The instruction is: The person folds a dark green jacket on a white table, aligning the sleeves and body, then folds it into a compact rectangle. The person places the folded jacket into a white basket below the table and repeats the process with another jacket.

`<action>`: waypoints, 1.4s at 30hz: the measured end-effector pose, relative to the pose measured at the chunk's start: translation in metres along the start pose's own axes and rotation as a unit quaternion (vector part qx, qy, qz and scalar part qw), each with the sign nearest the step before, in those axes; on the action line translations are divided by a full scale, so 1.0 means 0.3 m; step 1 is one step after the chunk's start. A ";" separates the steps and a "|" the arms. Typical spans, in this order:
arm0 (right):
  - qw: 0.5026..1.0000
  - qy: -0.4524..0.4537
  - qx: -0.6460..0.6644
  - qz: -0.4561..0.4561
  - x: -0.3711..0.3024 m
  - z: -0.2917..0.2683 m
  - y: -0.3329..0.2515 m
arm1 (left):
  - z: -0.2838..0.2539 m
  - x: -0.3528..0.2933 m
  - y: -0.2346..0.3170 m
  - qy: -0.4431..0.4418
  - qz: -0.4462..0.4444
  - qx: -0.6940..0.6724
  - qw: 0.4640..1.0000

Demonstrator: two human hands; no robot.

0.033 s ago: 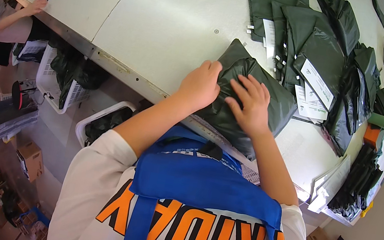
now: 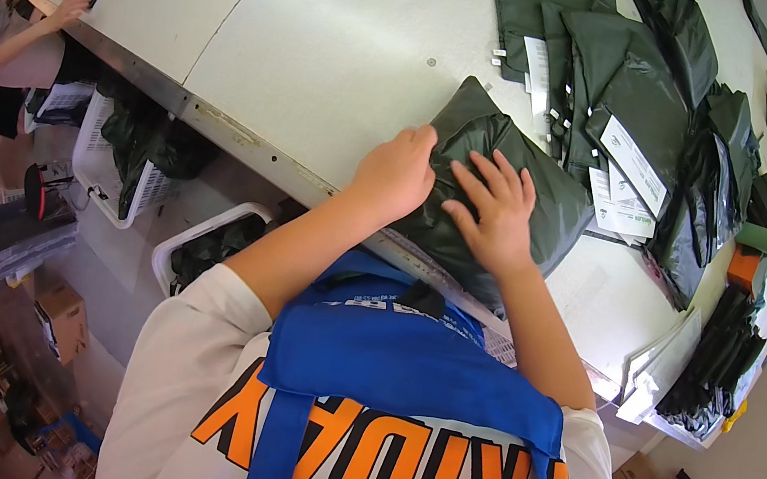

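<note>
A plump dark plastic mailing bag [image 2: 541, 180] lies at the near edge of the white table, its lower part reaching past the rim. Closed fingers of my left hand [image 2: 397, 173] pinch the bag's left edge. On top of the bag rests my right hand [image 2: 497, 213], open, fingers spread flat against the creased plastic. Just beyond it, several flat dark bags [image 2: 622, 87] overlap, with white paper slips [image 2: 631, 169] among them.
The pale table [image 2: 324, 47] has a metal front edge. White crates [image 2: 154, 186] with dark bags stand below left. A co-worker's hand [image 2: 69, 9] touches another dark bag at far left. Dark folded bags [image 2: 717, 356] and a green tape roll [image 2: 759, 239] sit at right.
My right hand has shifted very slightly left on the bag. My left hand has also moved a touch left; the bag stays in place.
</note>
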State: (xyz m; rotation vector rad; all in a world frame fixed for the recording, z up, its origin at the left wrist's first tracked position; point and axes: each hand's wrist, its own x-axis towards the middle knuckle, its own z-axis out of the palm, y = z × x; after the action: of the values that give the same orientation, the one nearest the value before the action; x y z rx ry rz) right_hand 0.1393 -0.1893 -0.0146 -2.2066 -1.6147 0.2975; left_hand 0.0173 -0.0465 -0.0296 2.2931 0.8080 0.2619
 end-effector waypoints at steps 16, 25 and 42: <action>0.983 0.052 0.170 0.042 0.003 0.084 0.093 | 0.155 0.093 -0.008 -0.137 0.021 -0.050 0.989; 0.982 0.057 -0.088 -0.160 -0.114 0.171 -0.131 | 0.174 0.122 -0.013 -0.151 0.024 0.006 0.988; 0.979 0.141 0.110 -0.101 -0.086 0.070 -0.176 | -0.003 0.002 0.008 0.026 0.112 -0.163 0.980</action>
State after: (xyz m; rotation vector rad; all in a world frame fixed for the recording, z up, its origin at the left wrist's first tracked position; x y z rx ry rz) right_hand 0.0772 -0.1961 -0.0123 -1.8115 -1.5508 0.0929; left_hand 0.0186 -0.0469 -0.0273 2.0691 0.4875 0.5180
